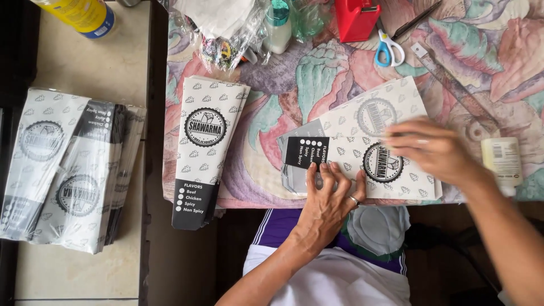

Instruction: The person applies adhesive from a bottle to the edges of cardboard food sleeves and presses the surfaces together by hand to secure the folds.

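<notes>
A printed white-and-black paper sleeve (362, 141) lies flat near the table's front edge. My left hand (331, 195), with a ring on one finger, presses its fingers on the sleeve's lower edge. My right hand (433, 150), blurred, lies flat on the sleeve's right part. Neither hand grips anything. To the left a stack of folded paper sleeves (205, 147) hangs over the table's front edge.
A pile of the same sleeves (68, 170) lies on a beige side surface at left. At the back are blue-handled scissors (389, 50), a red tape dispenser (356, 18), a ruler (447, 79), plastic bags (226, 28), and a glue bottle (502, 161) at right.
</notes>
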